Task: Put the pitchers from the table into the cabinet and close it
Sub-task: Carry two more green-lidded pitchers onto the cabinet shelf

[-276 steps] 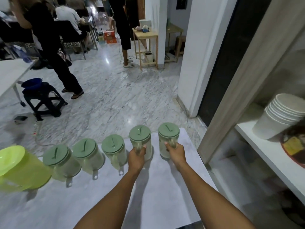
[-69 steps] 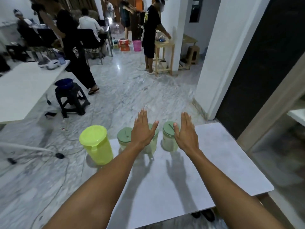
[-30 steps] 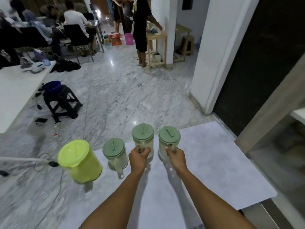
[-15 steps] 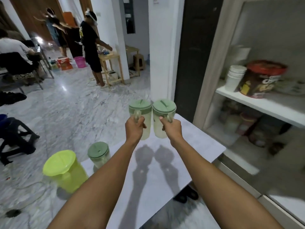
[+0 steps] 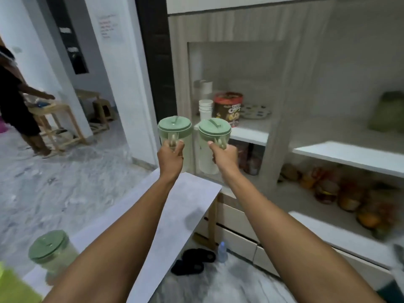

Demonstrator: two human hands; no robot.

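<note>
head view: a person carries two pale pitchers toward an open cabinet (image 5: 271,136), the left hand (image 5: 170,159) wrapped around the handle of the left pitcher (image 5: 175,136) and the right hand (image 5: 225,157) wrapped around the handle of the right pitcher (image 5: 213,145), the fingers (image 5: 180,145) of each hand curled tight on the grip. both pitchers hang upright in the air past the far corner of the bench (image 5: 185,200), just beside each other and not touching, in front of the cabinet's left compartment. a third pitcher (image 5: 51,252) stands near the bench's near left edge, with a lime-green one (image 5: 13,287) cut off at the lower left corner of the frame.

the carry looks best done level and slow, keeping the two bodies apart so they do not knock, and steering clear of the upright divider and the white shelf (image 5: 249,133), whose left end already holds stacked cups (image 5: 205,109) and a brown tub (image 5: 228,109). which shelf has room for the pair is hard to judge; the right compartment is blurred.

the pitchers are cylindrical, of translucent, frosted-looking plastic with matte sage-green round lids bearing a raised tab and loop handles; they appear empty and light. the bench top is smooth, grey and stone-patterned; the cabinet frame shows pale wood grain.
</note>
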